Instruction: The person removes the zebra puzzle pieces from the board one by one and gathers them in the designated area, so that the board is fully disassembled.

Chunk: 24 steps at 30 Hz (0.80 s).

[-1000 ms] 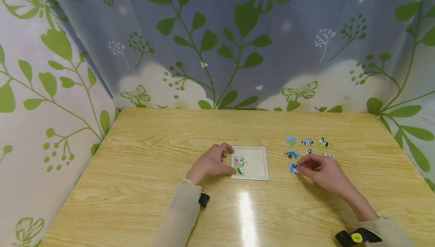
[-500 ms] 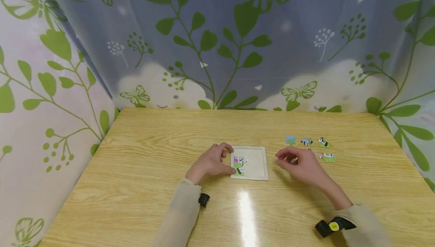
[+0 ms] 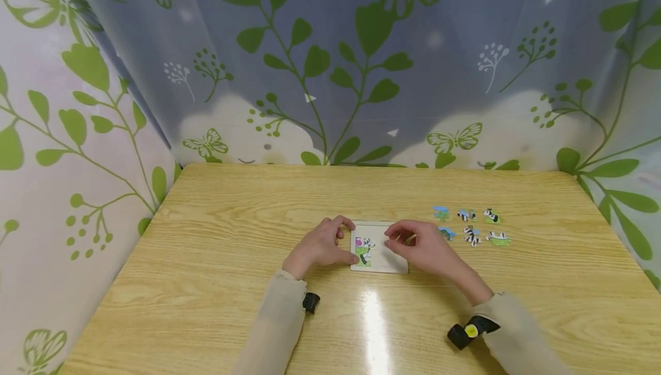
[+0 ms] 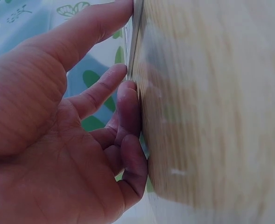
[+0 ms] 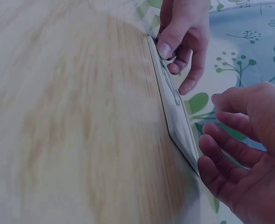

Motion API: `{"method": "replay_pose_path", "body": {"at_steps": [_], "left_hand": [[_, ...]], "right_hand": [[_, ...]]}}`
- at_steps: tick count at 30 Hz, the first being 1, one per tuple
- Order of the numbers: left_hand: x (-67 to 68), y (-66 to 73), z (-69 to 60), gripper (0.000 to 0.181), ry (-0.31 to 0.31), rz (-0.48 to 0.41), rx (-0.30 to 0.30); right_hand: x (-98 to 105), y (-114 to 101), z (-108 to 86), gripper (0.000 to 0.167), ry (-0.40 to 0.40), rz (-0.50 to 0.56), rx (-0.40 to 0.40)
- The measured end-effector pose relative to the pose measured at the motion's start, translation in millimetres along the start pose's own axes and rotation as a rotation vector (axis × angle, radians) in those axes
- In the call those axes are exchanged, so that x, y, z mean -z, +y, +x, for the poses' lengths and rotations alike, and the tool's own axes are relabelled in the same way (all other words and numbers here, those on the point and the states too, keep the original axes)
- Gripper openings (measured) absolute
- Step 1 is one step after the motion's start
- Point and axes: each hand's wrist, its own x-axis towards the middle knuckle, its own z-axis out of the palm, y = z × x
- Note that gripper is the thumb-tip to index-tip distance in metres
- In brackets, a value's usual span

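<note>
A white square puzzle tray (image 3: pixel 389 260) lies mid-table with one panda-and-green piece (image 3: pixel 364 253) set in its lower left. My left hand (image 3: pixel 320 244) holds the tray's left side, thumb near the lower corner and index finger at the upper. Over the tray's right part is my right hand (image 3: pixel 428 252), thumb and forefinger pinched around a puzzle piece that is itself hidden from view. In the right wrist view the tray (image 5: pixel 177 123) appears edge-on beside the right hand (image 5: pixel 254 149). The left wrist view shows the left palm (image 4: pixel 48 163) near the tray edge.
To the right of the tray, several loose puzzle pieces lie in two rows, among them a blue-green piece (image 3: pixel 441 213), a panda piece (image 3: pixel 491 215) and a zebra-striped piece (image 3: pixel 472 236). A patterned curtain (image 3: pixel 330 77) hangs behind the wooden table (image 3: pixel 232 209).
My right hand has moved left from the loose pieces to above the tray, its fingers pinched. The left hand and tray have stayed in place.
</note>
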Motion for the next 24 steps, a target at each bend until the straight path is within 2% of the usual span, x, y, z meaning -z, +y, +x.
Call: {"method": "replay_pose_path", "body": {"at_steps": [5,14,24], "left_hand": [[0.0,0.1,0.6,0.063,0.000,0.008,0.007],[2.1,-0.5,1.4,0.063,-0.010,-0.025,0.015],[1.6,-3.1,4.7,0.062,-0.021,-0.068,0.010]], "right_hand": [[-9.4,-5.5,8.3,0.015,-0.024,0.011,0.020],[-21.8,-8.3,20.1,0.016,-0.058,-0.091,0.031],[-30.4,-9.9,22.6,0.019,-0.059,-0.199,-0.031]]}}
